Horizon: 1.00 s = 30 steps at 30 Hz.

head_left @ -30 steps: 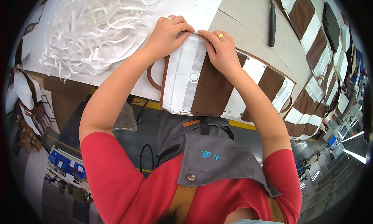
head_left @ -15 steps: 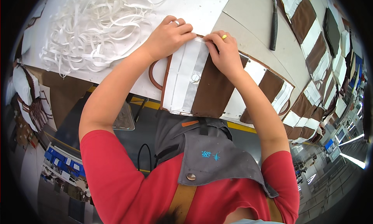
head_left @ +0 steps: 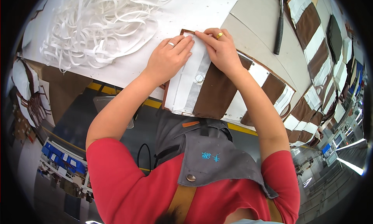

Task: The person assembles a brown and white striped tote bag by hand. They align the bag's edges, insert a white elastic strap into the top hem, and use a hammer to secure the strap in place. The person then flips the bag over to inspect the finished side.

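Note:
A flat bag piece with brown and white panels (head_left: 216, 92) and a brown edge trim lies before me, its near edge at my apron. My left hand (head_left: 169, 58) rests on the white panel at its left end, fingers stretched out flat near the far corner. My right hand (head_left: 220, 49) is at the far edge, its index finger reaching to the brown-trimmed corner (head_left: 188, 31) and its other fingers bent over the edge. A round metallic-looking disc (head_left: 199, 79) sits on the pale strip. My left forearm and hand mostly cover the brown handle at the left side.
A heap of white ribbon strips (head_left: 99, 30) lies at the far left of the white table (head_left: 190, 10). A hammer with a black handle (head_left: 278, 34) lies at the far right. More brown and white bag pieces (head_left: 309, 22) line the right side.
My left hand has moved nearer, from the far edge onto the white panel, and its fingers lie flatter. My right hand has shifted slightly left toward the corner, and the brown trim there now shows.

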Available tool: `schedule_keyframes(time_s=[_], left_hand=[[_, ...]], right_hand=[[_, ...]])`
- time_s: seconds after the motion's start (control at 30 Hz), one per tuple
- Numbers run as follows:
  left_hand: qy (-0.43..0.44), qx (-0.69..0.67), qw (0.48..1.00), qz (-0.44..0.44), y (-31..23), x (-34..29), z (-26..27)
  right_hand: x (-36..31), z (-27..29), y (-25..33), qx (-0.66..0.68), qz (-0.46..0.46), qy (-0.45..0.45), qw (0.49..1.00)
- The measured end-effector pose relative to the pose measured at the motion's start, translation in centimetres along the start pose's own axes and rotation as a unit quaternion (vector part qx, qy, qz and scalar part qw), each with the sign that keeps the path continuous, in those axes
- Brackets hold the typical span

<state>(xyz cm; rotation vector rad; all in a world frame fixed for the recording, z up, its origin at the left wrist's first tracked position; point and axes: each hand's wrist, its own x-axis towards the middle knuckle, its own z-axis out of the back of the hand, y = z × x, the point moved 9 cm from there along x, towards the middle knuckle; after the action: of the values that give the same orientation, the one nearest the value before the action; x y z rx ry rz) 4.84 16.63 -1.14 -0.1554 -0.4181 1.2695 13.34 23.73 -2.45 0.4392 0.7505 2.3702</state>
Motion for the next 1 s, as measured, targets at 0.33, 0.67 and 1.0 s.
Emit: schedule_keyframes(time_s=[0.33, 0.67, 1.0], left_hand=[[0.008, 0.000, 1.000, 0.026, 0.8, 0.3, 0.0], [0.033, 0.009, 0.999, 0.005, 1.0, 0.3, -0.2], [0.088, 0.052, 0.995, 0.016, 0.9, 0.9, -1.0]], right_hand=[[0.4, -0.2, 0.7, -0.062, 0.014, 0.025, 0.998], [0.1, -0.6, 1.4, -0.140, 0.053, 0.052, 0.987], [-0.7, 1.0, 0.3, -0.039, 0.002, -0.023, 0.999]])
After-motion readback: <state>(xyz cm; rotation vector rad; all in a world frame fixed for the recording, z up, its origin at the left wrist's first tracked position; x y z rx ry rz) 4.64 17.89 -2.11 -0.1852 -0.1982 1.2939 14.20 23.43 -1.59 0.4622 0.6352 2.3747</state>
